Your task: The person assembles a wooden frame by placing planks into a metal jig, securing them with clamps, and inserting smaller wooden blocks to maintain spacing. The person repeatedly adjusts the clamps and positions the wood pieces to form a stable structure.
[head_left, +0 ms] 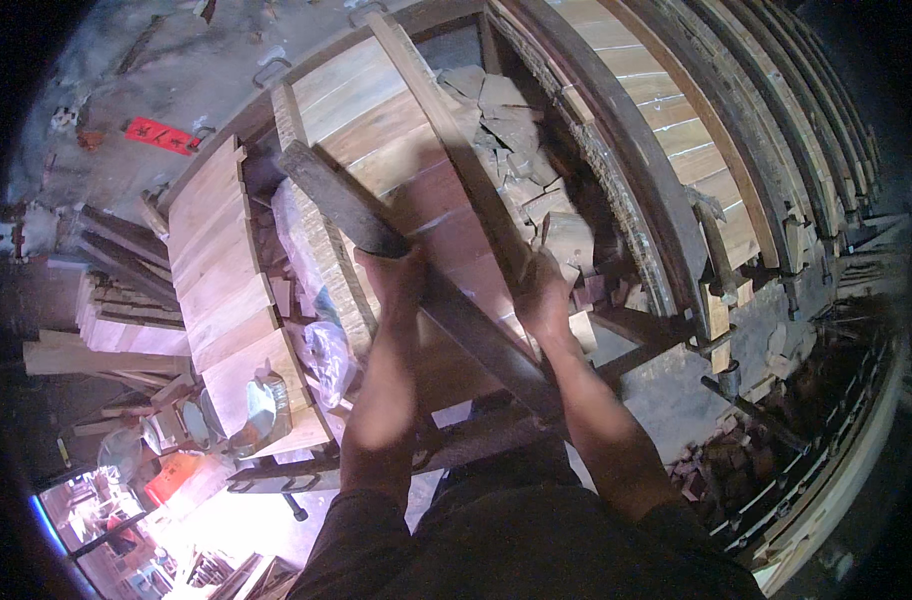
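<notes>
My left hand (396, 278) is wrapped around a long dark bar (351, 200) that lies slantwise over a panel of pale, edge-to-edge boards (361, 90). The bar's near end reaches toward my body; I cannot tell if it is wood or metal. My right hand (543, 298) is closed at the near end of a narrow wooden strip (441, 125), which runs along the panel's right edge. Its fingertips are partly hidden. Just right of this hand lie wood offcuts (566, 240) in a heap.
Another board panel (211, 245) lies at left, with a clear plastic container (264, 410) and plastic wrapping (328, 360) nearby. Clamped panels (666, 110) stand in a row at right, held by dark bars. Stacked boards (126, 315) lie far left; wood scraps (726, 455) cover the lower-right floor.
</notes>
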### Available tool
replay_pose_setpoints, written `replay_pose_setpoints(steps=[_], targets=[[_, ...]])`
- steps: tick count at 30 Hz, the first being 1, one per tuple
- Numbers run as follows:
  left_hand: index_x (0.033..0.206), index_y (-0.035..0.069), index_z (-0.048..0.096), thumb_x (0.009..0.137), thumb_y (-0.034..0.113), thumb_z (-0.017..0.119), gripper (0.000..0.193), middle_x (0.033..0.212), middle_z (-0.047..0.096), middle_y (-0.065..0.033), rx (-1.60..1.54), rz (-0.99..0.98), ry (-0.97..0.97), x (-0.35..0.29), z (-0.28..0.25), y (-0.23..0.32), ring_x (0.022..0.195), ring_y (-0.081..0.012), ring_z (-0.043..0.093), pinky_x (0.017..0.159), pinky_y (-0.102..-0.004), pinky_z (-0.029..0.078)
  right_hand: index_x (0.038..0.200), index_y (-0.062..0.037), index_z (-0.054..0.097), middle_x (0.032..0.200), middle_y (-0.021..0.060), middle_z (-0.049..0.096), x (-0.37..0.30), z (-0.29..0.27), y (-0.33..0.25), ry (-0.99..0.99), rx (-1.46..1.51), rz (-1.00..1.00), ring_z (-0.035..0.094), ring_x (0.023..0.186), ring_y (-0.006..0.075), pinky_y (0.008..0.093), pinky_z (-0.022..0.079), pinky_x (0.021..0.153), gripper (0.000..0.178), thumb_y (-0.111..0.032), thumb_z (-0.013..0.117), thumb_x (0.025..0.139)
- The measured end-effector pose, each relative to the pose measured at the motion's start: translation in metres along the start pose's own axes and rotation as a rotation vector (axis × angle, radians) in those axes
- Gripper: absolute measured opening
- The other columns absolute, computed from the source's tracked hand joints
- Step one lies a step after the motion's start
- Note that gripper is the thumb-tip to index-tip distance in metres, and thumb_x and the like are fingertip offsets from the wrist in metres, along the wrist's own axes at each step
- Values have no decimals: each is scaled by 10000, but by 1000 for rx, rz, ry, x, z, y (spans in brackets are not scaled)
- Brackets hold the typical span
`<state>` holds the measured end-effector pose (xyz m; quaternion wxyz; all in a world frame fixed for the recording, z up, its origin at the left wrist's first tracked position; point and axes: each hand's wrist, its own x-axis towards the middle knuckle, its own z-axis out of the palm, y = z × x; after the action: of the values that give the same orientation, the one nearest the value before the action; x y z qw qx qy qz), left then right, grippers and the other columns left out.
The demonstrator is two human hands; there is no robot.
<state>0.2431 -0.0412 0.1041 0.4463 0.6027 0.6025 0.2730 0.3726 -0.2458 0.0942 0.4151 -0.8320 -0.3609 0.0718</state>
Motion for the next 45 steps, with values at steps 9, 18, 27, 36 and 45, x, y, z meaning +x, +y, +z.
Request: replay_pose_setpoints(steps=[9,18,27,36,45], targets=[[1386,-75,320,668,269,884,977,1317,537,-262,83,-12,-28,22,-8,-46,1214,-364,562,1063,-429,450,1176,-19,587,1048,256,671,-7,-82,-52,-110,134,430,677,997,387,472,539,881,385,-203,726,869],[1480,19,305,739,400,822,980,1411,431,-281,533,427,144,0,-19,4,1275,-489,407,1117,-572,327,1152,-78,542,834,118,660,-315,-304,27,-116,-442,532,695,795,274,381,567,716,498,-174,772,720],[1177,47,590,928,339,650,389,1103,655,-190,829,1224,-244,115,96,-11,936,-359,615,930,-485,485,1124,14,539,833,70,554,-482,-435,-57,-55,-400,688,521,713,167,309,445,643,575,-396,731,769],[1014,9,671,934,366,586,376,934,696,-249,290,1367,-859,-119,184,53,878,-473,649,808,-549,514,1078,-3,524,724,58,414,-629,-509,-48,-1,-677,770,438,640,188,342,403,594,440,-269,667,757],[1027,69,681,936,325,547,303,1080,692,-240,407,1386,-1044,-176,327,-42,973,-394,686,800,-515,561,956,12,457,841,218,414,-674,-569,-6,-35,-703,833,433,752,430,467,400,689,287,-102,487,695]])
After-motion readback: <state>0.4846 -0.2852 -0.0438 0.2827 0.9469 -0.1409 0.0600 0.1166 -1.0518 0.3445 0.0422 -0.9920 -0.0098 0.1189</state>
